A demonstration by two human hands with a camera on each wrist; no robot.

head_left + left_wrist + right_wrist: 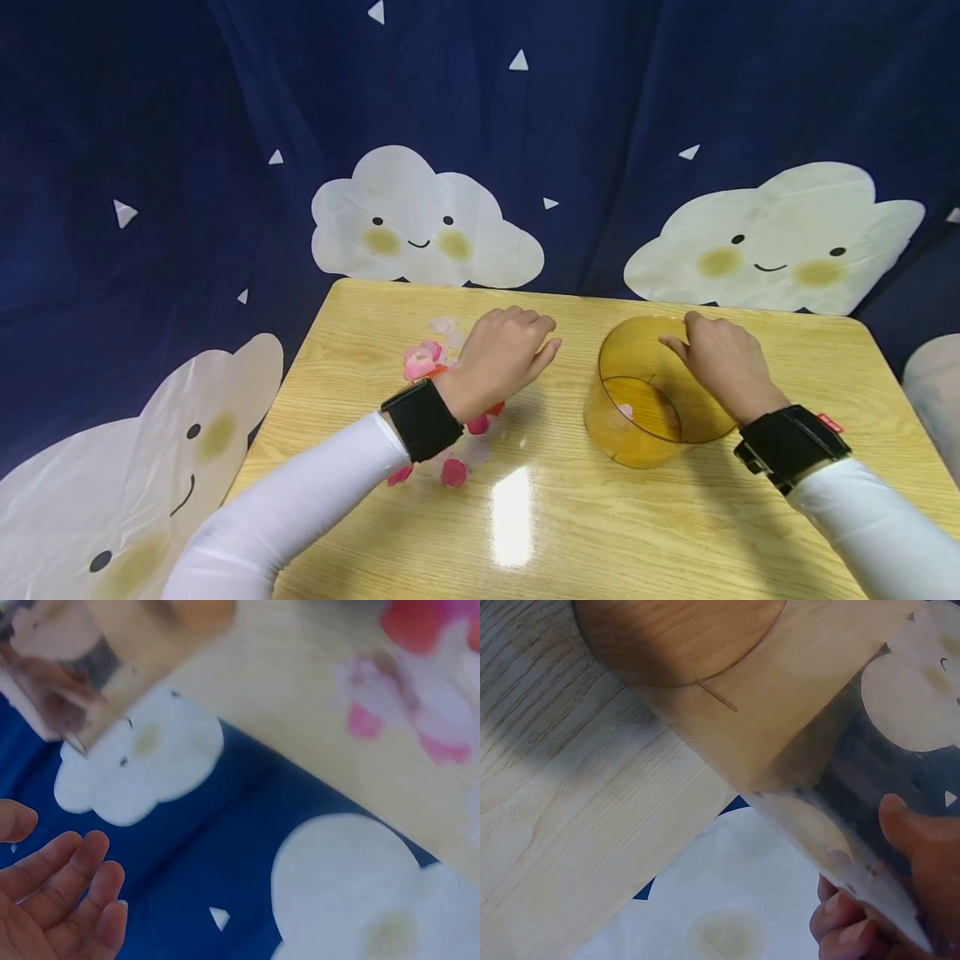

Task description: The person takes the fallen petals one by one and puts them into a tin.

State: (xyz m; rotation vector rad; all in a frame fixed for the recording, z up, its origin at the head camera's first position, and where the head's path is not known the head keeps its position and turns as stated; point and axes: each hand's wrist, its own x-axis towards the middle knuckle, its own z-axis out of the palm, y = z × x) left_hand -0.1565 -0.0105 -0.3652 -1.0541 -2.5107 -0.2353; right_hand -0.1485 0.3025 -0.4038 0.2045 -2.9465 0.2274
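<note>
A clear amber cylinder-shaped container (633, 437) stands on the wooden table, its open mouth facing up. My right hand (726, 367) grips its far-right rim, thumb inside and fingers outside, as the right wrist view also shows. A small pale pink petal (626, 411) shows low in the container. To the left, my left hand (501, 354) hovers above scattered flower petals (420, 361) in pink, red and white. In the left wrist view its fingers (86, 889) are loosely bent and hold nothing. Part of the petal group is hidden beneath the left hand and wrist.
The wooden table (585, 525) has rounded far corners. Behind it hangs a dark blue cloth (585, 125) with white clouds and small triangles. A black band (423, 419) wraps the left wrist, another black band (792, 447) the right.
</note>
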